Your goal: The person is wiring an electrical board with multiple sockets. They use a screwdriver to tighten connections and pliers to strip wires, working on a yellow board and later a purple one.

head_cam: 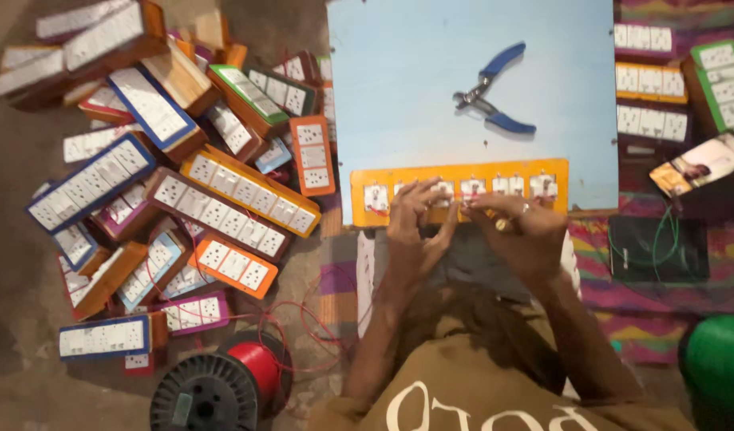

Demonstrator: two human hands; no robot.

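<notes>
Orange switch plate (pixel 462 177) lying lengthwise along the blue board's (pixel 399 88) near edge; left hand (pixel 411 219) and right hand (pixel 520 227) apparently pinching its wiring, grip unclear.

Soft, even light falls brightest on the pale blue board (pixel 399 96), the pliers (pixel 494 92) casting a short shadow, while the frame's corners darken and the whole view looks slightly blurred.

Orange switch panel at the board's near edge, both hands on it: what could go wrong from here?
The orange panel sits at the light-blue board's near edge, so pressure from the left hand or right hand might tip it off. The blue pliers lie open beyond it, a possible snag. Red wire loops loosely near the arm.
</notes>
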